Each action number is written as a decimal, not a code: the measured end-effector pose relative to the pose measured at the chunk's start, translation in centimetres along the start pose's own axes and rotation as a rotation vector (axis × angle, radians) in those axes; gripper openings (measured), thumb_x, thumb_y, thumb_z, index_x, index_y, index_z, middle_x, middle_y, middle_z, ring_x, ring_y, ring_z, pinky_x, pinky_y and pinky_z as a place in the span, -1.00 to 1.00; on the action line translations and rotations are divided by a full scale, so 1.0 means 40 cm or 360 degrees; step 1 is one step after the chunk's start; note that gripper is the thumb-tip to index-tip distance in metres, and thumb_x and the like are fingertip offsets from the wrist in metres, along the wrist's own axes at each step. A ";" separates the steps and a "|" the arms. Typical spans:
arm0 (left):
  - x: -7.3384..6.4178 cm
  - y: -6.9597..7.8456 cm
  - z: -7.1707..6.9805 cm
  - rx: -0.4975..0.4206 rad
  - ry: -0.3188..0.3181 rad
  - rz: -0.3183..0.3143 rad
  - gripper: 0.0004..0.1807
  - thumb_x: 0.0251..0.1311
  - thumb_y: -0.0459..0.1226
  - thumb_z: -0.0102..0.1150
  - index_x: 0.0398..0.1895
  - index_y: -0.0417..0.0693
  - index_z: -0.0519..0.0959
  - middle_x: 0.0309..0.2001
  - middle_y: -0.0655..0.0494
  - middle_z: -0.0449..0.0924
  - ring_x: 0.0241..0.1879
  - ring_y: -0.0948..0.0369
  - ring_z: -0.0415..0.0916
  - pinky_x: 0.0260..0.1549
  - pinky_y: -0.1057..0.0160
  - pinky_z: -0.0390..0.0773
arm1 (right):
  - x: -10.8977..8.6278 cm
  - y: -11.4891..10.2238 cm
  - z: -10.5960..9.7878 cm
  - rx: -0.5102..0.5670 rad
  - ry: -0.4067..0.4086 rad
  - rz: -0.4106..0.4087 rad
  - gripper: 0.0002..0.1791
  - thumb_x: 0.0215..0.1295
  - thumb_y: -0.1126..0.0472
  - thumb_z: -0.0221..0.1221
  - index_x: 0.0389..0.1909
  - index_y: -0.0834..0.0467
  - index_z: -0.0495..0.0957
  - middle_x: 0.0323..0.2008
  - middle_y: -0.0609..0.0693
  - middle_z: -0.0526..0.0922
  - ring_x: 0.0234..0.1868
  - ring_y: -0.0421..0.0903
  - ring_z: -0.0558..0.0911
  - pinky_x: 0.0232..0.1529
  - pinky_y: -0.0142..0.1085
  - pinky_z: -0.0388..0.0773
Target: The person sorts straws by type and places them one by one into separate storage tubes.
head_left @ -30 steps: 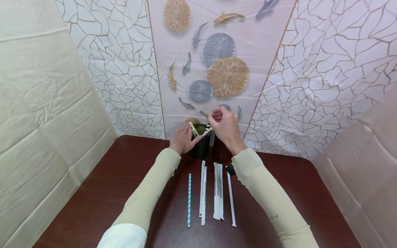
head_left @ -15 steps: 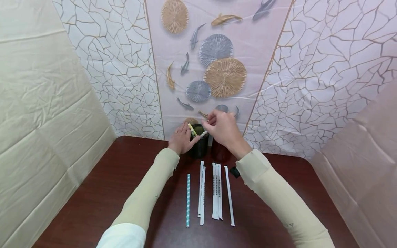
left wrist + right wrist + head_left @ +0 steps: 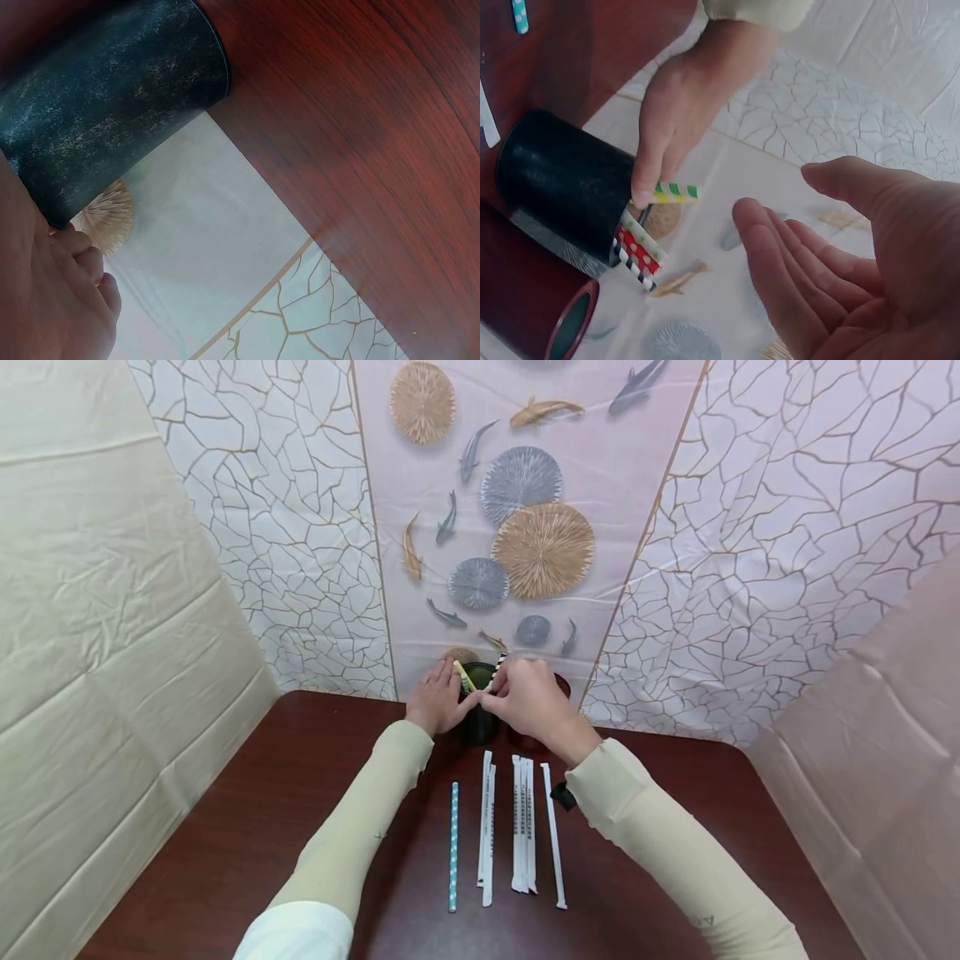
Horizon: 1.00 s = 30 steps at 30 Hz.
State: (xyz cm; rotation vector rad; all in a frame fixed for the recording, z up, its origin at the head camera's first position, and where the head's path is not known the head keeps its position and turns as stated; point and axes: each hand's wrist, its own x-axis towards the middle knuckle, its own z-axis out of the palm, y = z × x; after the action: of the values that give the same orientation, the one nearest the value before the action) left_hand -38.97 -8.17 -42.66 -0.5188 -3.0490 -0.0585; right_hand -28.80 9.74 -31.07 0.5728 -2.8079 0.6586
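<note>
My left hand (image 3: pixel 440 695) grips a black cup (image 3: pixel 566 176) at its rim, thumb on the near side, fingers along the left side. Several paper straws stand in the cup: a yellow straw with green stripes (image 3: pixel 679 193) beside the left thumb, and a red dotted straw (image 3: pixel 643 251), a pale dotted one and a black-and-white striped straw (image 3: pixel 635 265) on the opposite side. My right hand (image 3: pixel 840 262) is close by the straws' upper ends. In the right wrist view its thumb and fingers stand apart, with nothing between them.
A dark red cup (image 3: pixel 532 277) stands right of the black one, mostly behind my right hand. On the brown table (image 3: pixel 300 827) lie a blue dotted straw (image 3: pixel 453 847) and several white paper-wrapped straws (image 3: pixel 523 827). A patterned cloth (image 3: pixel 480 527) hangs behind the cups.
My right hand has come down from above the cup to its right rim, and the black-and-white straw's top shows beside it again. My left hand has stayed on the cup.
</note>
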 end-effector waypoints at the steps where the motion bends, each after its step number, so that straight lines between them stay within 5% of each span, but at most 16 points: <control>1: 0.000 0.000 0.000 -0.0004 0.0002 0.0001 -0.03 0.61 0.33 -0.54 0.71 -0.24 -0.02 0.74 -0.18 -0.19 0.75 -0.01 -0.20 0.70 0.02 -0.03 | -0.002 0.001 0.006 -0.0008 -0.0016 -0.0021 -0.75 0.36 0.05 0.39 -0.37 0.16 0.76 -0.42 0.00 0.81 -0.42 -0.12 0.75 -0.30 -0.20 0.73; 18: 0.002 -0.003 0.001 -0.0003 -0.0010 -0.0008 -0.03 0.60 0.34 -0.54 0.72 -0.23 -0.06 0.74 -0.18 -0.21 0.75 0.00 -0.21 0.70 0.05 -0.05 | -0.046 -0.004 0.120 0.0065 -0.0446 0.0119 -0.54 0.39 0.08 0.41 -0.75 0.06 0.65 -0.82 -0.08 0.52 -0.75 -0.16 0.51 -0.64 -0.37 0.42; 30: 0.001 -0.005 0.006 -0.0018 0.0038 0.0017 -0.05 0.62 0.31 -0.48 0.70 -0.25 0.03 0.73 -0.20 -0.16 0.74 -0.02 -0.17 0.70 0.03 -0.02 | -0.083 0.015 0.237 0.0193 -0.0590 0.0132 -0.65 0.36 0.13 0.42 -0.64 0.14 0.71 -0.74 -0.03 0.60 -0.70 -0.16 0.57 -0.62 -0.36 0.53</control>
State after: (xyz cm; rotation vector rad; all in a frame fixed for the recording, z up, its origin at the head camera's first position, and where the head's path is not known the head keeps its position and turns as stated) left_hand -39.08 -8.35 -42.90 -0.5312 -3.0240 -0.0808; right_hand -27.03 6.93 -40.57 0.6638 -3.1661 0.8183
